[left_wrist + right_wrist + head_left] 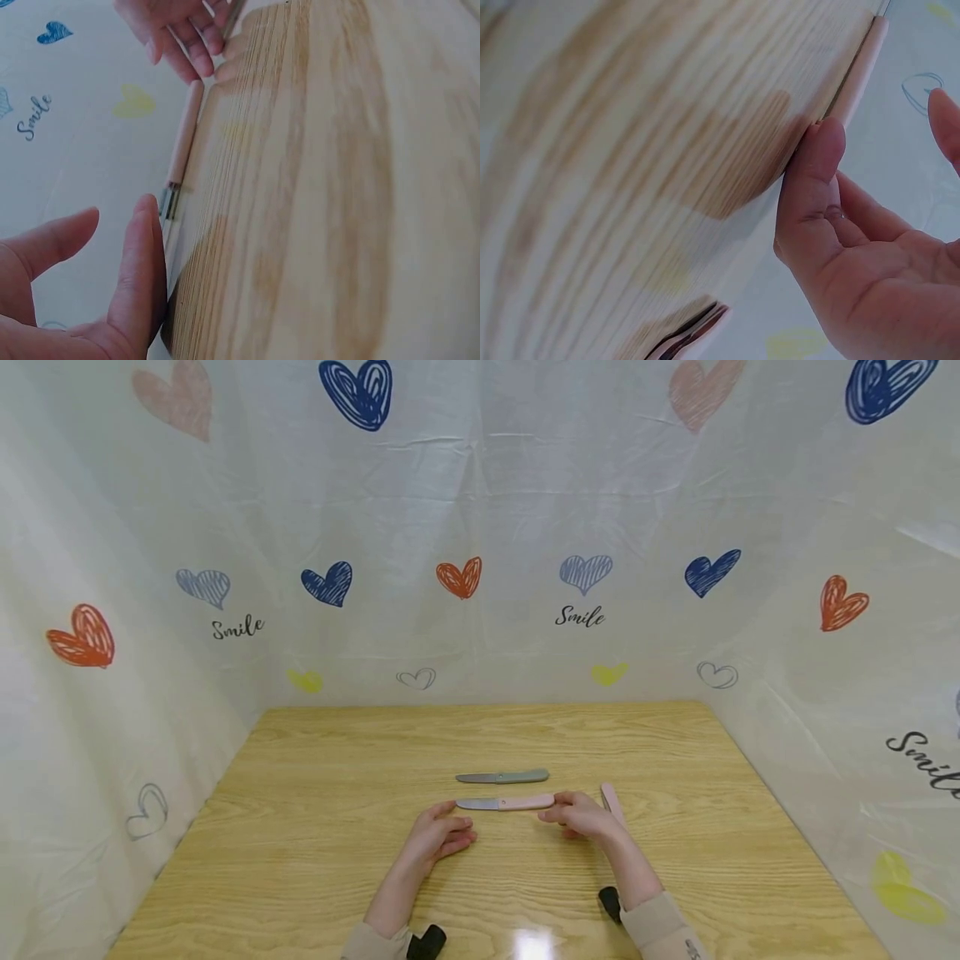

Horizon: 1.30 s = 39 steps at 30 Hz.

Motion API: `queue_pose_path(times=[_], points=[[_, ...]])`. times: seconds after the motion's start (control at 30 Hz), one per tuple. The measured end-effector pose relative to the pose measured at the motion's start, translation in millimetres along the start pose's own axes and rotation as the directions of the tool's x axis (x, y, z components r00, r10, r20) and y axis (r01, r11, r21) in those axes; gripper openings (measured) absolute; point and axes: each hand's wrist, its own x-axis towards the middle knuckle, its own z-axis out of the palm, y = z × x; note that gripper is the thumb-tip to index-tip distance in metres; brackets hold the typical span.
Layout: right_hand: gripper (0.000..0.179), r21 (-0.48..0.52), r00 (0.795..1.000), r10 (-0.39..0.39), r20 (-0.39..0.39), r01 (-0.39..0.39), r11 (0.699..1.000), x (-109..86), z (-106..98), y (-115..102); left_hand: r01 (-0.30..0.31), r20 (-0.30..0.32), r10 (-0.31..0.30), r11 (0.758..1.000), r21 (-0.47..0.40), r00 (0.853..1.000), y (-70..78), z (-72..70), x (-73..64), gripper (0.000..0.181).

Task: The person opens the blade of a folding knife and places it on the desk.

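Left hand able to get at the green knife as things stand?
Likely yes: the green knife lies uncovered just beyond the pink-handled knife, which looks low enough for the left hand to pass over.

"What stands behind the table (315, 752)?"
"A white cloth (517, 652), creased, filling the upper frame and running down both sides."
"And its print?"
"Hearts: a blue heart (356, 397) at the top, left of centre, a pink heart (180, 397) in the upper left, a red heart (93, 633) near the left edge, a yellow heart (907, 897) at lower right."
"Lettering?"
"A black 'Smile' (580, 617) right of centre, repeated left and far right."
"The table itself?"
"Wood-grained, with a bright glare (533, 943) at bottom centre."
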Motion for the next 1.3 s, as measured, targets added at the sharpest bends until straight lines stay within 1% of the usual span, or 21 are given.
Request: queue_pose_path(times=[0.13,0.3,0.43,0.57,0.7,0.87,0.97,1.1,1.17,1.3], points=[[0.071,0.010,1.000,-0.008,0.009,0.008,1.000,-0.2,0,1,-0.002,0.002,0.002,1.000,-0.006,1.000,0.2,0.4,-0.6,0.071],[0.072,0.006,1.000,-0.029,0.000,0.029,1.000,-1.7,0,1,-0.007,-0.005,0.007,1.000,-0.009,1.000,0.5,0.7,-1.1,0.071],[0.069,-0.023,0.998,-0.066,-0.022,0.066,0.998,-3.0,1,0,-0.010,-0.012,0.010,1.000,-0.002,1.000,1.7,1.1,-1.2,0.070],[0.064,-0.034,0.995,-0.086,-0.048,0.085,0.996,-3.7,1,-1,-0.010,-0.016,0.010,1.000,0.004,1.000,3.2,1.5,-1.0,0.069],[0.062,-0.023,0.994,-0.092,-0.059,0.091,0.996,-5.6,1,-1,-0.005,-0.018,0.005,1.000,0.012,1.000,3.8,1.9,-1.7,0.069],[0.059,-0.006,0.990,-0.131,-0.058,0.131,0.991,-9.7,-2,0,0.000,-0.026,0.001,1.000,0.030,1.000,6.2,3.5,-1.8,0.070],[0.058,-0.005,0.985,-0.152,-0.084,0.152,0.988,-12.7,-7,-1,-0.006,-0.034,0.007,0.999,0.032,0.999,9.0,6.3,-0.6,0.069],[0.056,-0.035,0.976,-0.181,-0.122,0.178,0.983,-18.6,-15,-6,-0.020,-0.040,0.021,1.000,0.014,0.999,13.0,12.7,2.0,0.065],[0.056,-0.039,0.973,-0.193,-0.124,0.189,0.981,-21.0,-20,-8,-0.034,-0.033,0.034,0.999,0.016,0.999,15.1,17.1,3.3,0.062],[0.055,-0.014,0.973,-0.190,-0.132,0.190,0.982,-23.6,-30,-7,-0.053,-0.005,0.053,0.997,0.050,0.999,19.4,27.2,6.1,0.056]])
